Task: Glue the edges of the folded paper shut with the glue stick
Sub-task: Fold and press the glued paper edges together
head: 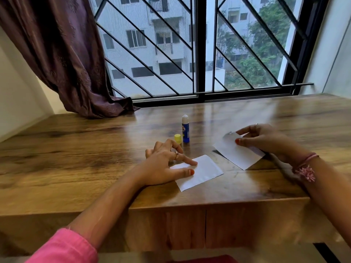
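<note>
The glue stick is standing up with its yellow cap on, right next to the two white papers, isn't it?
Not quite. The glue stick does stand upright by the two white papers, but its yellow cap is off. The cap sits on the table just beside the stick, and the white glue tip is bare. The head view shows this.

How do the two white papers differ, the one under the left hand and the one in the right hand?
The left paper lies flat on the table; the right paper has its far end lifted. The left hand only presses the left paper with straight fingers; the right hand pinches the right paper's edge. The left paper lies nearer the table's front edge; the right paper is farther back. Both are white and rectangular.
</note>
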The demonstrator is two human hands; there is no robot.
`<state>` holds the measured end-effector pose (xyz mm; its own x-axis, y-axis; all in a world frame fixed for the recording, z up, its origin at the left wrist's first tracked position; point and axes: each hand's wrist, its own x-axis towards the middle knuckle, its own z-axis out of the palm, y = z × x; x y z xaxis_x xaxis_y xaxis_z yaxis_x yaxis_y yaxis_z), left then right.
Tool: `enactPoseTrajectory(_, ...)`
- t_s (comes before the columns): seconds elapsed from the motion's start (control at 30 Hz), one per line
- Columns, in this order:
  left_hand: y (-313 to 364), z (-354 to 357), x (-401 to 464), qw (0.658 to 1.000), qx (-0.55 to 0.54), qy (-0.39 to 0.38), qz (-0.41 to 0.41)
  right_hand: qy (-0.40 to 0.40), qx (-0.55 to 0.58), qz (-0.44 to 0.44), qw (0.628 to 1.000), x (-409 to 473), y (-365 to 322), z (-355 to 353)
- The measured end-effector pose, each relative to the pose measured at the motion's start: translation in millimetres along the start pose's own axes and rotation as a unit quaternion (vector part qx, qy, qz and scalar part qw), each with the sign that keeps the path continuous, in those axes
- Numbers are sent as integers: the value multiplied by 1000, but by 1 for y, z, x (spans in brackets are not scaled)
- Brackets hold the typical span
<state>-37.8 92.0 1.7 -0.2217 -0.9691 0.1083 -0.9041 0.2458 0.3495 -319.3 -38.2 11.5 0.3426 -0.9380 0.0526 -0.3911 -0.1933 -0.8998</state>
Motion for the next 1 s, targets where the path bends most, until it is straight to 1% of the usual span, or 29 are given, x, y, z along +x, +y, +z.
enactPoseTrajectory(0.07, 2, -1, 2, 1000, 8, -25, 3, -7, 50, 10, 999, -1, 0, 0)
enactPoseTrajectory(0.13, 4, -1, 6, 999, 15, -45, 11, -26, 111, 22, 993, -2, -1, -1)
enactPoseTrajectory(0.2, 8, 0, 9, 998, 13, -56, 19, -48, 147, 33, 987, -3, -2, -2)
enactPoseTrajectory(0.4, 19, 1, 20, 996, 0, -81, 41, -101, 151, 45, 982, -4, -3, -4)
enactPoseTrajectory(0.6, 18, 3, 21, 996, -28, -69, 57, -104, 160, 50, 980, -4, -2, -4)
enactPoseTrajectory(0.77, 10, -3, 14, 992, -117, 11, 52, -109, 161, 45, 980, -6, -4, -4)
enactPoseTrajectory(0.83, 3, -6, 9, 994, -96, 20, 46, -108, 160, 43, 980, -6, -4, -3)
enactPoseTrajectory(1.0, -4, -5, 4, 997, -53, 2, 49, -109, 166, 39, 979, -8, -6, -2)
